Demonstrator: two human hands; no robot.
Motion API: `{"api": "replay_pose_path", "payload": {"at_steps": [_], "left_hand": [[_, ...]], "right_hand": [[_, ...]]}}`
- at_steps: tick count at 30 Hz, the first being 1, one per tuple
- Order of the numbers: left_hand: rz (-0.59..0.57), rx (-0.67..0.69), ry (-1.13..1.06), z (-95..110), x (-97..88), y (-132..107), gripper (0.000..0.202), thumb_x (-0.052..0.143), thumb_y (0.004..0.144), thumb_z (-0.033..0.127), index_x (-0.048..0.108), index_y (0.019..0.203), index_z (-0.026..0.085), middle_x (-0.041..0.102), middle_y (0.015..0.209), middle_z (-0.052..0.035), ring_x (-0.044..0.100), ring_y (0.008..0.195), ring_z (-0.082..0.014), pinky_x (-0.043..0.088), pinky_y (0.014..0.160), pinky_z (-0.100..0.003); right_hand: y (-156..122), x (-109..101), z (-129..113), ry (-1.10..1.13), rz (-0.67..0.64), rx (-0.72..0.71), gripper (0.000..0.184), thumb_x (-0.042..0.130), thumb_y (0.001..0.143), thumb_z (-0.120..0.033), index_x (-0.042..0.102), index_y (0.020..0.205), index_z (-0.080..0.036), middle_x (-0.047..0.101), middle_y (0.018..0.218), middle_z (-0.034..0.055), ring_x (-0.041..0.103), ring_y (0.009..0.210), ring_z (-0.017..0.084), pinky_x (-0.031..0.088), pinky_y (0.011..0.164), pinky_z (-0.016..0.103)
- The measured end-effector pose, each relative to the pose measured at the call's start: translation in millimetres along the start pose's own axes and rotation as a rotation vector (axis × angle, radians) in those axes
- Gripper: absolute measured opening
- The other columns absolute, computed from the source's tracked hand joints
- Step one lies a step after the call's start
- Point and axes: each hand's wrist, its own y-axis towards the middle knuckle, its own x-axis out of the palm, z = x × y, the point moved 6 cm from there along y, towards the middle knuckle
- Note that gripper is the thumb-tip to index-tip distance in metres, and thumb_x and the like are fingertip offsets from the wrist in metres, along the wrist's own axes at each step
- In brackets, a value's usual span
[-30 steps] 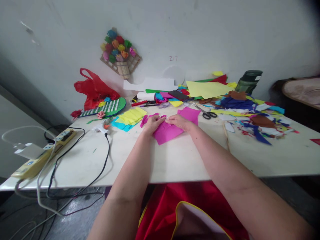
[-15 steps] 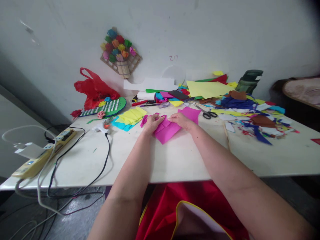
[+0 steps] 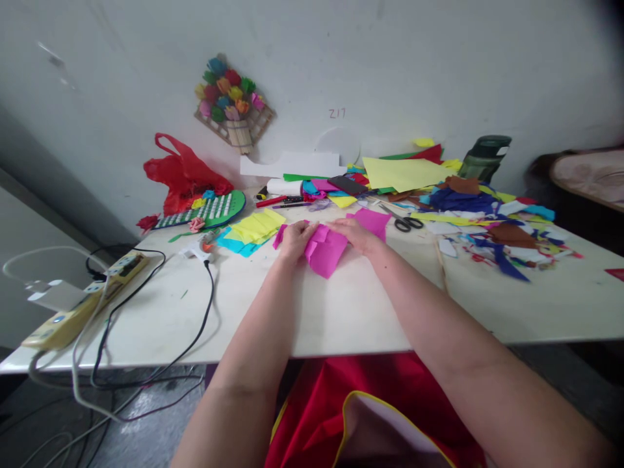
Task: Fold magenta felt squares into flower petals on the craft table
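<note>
Between my hands lies a sheet of magenta crepe paper (image 3: 327,255), creased and partly folded, its near edge lifted a little off the table. My left hand (image 3: 295,240) grips its left side, fingers closed on the paper. My right hand (image 3: 355,234) is at its upper right, with the fingers bent over the paper and thumb beside them. Another flat magenta sheet (image 3: 373,222) shows behind my right hand. Left of my left hand are yellow paper squares (image 3: 258,225) on top of blue paper squares (image 3: 238,244).
Scissors (image 3: 408,224) lie right of the magenta paper, beside heaped paper scraps (image 3: 507,234). A green bottle (image 3: 485,159) stands at the back right. At left are a power strip (image 3: 92,302), cables and a red plastic bag (image 3: 182,172). Paper flowers (image 3: 231,91) hang on the wall.
The magenta paper's near corner has drawn up and curled between my hands. My fingertips have moved slightly apart, exposing more of the folded middle.
</note>
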Motion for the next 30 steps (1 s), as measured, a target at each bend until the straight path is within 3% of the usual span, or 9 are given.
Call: {"api": "replay_pose_path", "payload": {"at_steps": [5,10,18,26,30], "left_hand": [[0.192,-0.029,0.04,-3.7,-8.3,3.1,0.039,0.051,0.076,0.05,0.043,0.056,0.018,0.038,0.051,0.0039,0.037,0.053,-0.0089,0.028,0.05,-0.021],[0.302,-0.03,0.065,-2.1,-13.9,1.8,0.038,0.047,0.079,0.049,0.042,0.057,0.019,0.041,0.053,0.0031,0.04,0.056,-0.0105,0.029,0.054,-0.023],[0.291,-0.05,0.146,-2.5,-10.7,0.2,0.037,0.045,0.08,0.051,0.044,0.059,0.02,0.045,0.055,0.0017,0.042,0.057,-0.0123,0.029,0.055,-0.024],[0.311,-0.043,0.227,1.8,-10.6,-1.8,0.038,0.045,0.079,0.053,0.045,0.06,0.02,0.046,0.055,0.0005,0.043,0.056,-0.0139,0.025,0.055,-0.025],[0.296,-0.017,0.274,5.1,-7.0,-2.3,0.038,0.044,0.081,0.052,0.047,0.06,0.02,0.048,0.056,0.0005,0.043,0.056,-0.013,0.026,0.055,-0.025]], "right_hand": [[0.9,4.1,4.7,0.209,0.024,0.077,0.035,0.07,0.062,-0.046,0.062,0.081,-0.017,0.066,0.067,0.0035,0.059,0.062,0.017,0.045,0.058,0.028],[-1.2,11.1,4.8,0.221,-0.031,0.104,0.034,0.072,0.062,-0.043,0.063,0.081,-0.016,0.068,0.069,0.0063,0.063,0.068,0.02,0.047,0.063,0.03],[-5.9,9.8,6.7,0.102,0.046,0.149,0.043,0.08,0.053,-0.034,0.061,0.087,-0.016,0.067,0.069,0.0039,0.062,0.073,0.019,0.047,0.068,0.031],[-1.6,17.2,8.3,0.094,-0.013,0.097,0.038,0.081,0.048,-0.026,0.063,0.08,-0.016,0.067,0.067,0.0018,0.061,0.068,0.017,0.049,0.069,0.031],[1.0,15.0,7.0,0.069,0.079,0.059,0.034,0.08,0.046,-0.021,0.064,0.076,-0.015,0.068,0.07,0.0014,0.061,0.071,0.016,0.048,0.074,0.03]]}}
